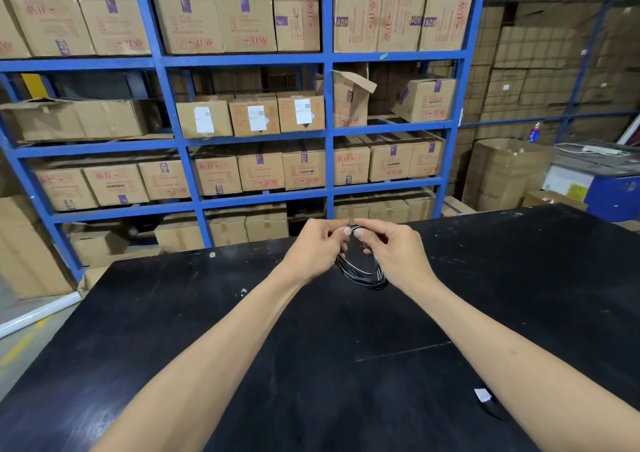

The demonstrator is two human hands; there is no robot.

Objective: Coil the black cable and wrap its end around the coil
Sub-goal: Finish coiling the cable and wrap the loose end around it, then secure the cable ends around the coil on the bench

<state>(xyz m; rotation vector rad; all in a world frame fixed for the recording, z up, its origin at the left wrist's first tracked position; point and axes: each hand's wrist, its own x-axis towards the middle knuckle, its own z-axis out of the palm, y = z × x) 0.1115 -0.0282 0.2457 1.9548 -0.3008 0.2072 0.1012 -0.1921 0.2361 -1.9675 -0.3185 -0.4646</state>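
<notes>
Head view, looking forward and down. Blue steel shelving fills the upper two thirds of the frame, four tiers, packed with brown cardboard cartons carrying red print and purple tape; several on the second tier bear white labels. More stacked cartons, darker, at upper right behind a wire screen. Open carton on the floor, right of the shelving; beside it, at right edge, a blue and white machine with a white power strip on top.

Black table covers the lower half of the frame, scuffed, flecked with pale marks. Small white tag near lower right, lying on the table top beside the right forearm.

Both bare forearms reach in from the bottom corners and meet just above frame centre. Left hand and right hand nearly touching, thumbs and forefingers pinched on the top of the black cable. Cable is coiled in several loops, hanging below and between the hands, over the far part of the table. Whether its lowest loops rest on the surface cannot be told. Loose end not distinguishable.
</notes>
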